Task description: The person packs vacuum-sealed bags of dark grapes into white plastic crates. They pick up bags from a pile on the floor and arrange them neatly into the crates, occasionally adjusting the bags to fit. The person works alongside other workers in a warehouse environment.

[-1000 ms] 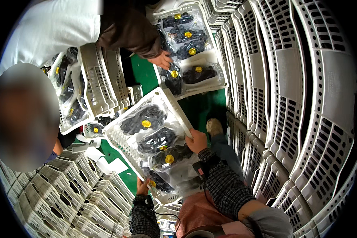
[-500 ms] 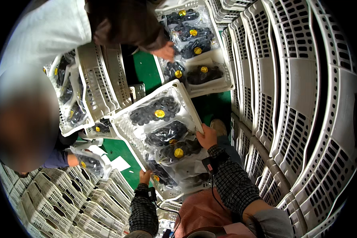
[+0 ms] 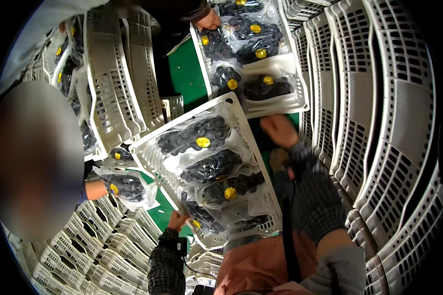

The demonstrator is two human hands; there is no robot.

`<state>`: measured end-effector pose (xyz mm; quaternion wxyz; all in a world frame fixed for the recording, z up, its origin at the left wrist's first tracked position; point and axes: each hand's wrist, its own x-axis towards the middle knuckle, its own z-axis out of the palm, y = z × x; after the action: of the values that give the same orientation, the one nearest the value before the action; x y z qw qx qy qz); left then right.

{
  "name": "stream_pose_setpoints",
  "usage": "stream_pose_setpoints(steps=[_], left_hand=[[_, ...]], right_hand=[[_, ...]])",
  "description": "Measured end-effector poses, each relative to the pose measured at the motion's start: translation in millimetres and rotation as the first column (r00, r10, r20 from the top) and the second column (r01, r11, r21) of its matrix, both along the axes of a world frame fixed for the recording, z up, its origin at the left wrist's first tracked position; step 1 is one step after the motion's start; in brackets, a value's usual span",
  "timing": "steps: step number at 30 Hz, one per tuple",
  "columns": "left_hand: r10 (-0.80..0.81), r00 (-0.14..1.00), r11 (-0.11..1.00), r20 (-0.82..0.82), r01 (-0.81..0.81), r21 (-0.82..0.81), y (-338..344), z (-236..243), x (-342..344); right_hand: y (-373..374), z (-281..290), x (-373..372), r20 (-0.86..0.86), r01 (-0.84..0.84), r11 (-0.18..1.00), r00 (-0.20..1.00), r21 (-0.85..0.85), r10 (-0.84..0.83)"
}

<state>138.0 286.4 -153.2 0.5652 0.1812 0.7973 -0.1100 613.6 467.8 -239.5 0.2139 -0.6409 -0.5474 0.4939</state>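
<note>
In the head view, your left hand (image 3: 177, 221) grips the near crate (image 3: 258, 161) by its left rim, with the thumb over the edge. Your right hand (image 3: 279, 130) is off that crate, just beyond its right side; it is blurred, so you cannot tell whether its fingers are curled or spread. The near crate sits tilted in front of your apron (image 3: 261, 263), and in it lie bagged dark grapes (image 3: 194, 136) with round yellow stickers. Beyond it stands a second white crate (image 3: 276, 111) of grapes, where a co-worker's hand (image 3: 207, 20) reaches in. Left of the near crate, another hand (image 3: 96, 190) holds a bag of grapes (image 3: 128, 188). Stacked crates (image 3: 354, 91) rise to its right.
</note>
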Motion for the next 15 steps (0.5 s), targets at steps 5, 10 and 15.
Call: stream_pose_setpoints(steps=[5,10,15], left_hand=[[0.054,0.971,0.997,0.233,-0.064,0.035,-4,3,-3],[0.148,0.946,0.971,0.287,-0.194,0.138,5,11,11],[0.183,0.951,0.963,0.25,-0.224,0.148,-2,10,9]], right_hand=[[139,-112,-9,0.569,-0.46,0.783,0.805,0.419,0.169],[175,-143,-42,0.73,-0.323,0.941,0.667,0.104,0.148],[158,-128,-20,0.775,-0.416,0.905,0.542,-0.089,0.325]])
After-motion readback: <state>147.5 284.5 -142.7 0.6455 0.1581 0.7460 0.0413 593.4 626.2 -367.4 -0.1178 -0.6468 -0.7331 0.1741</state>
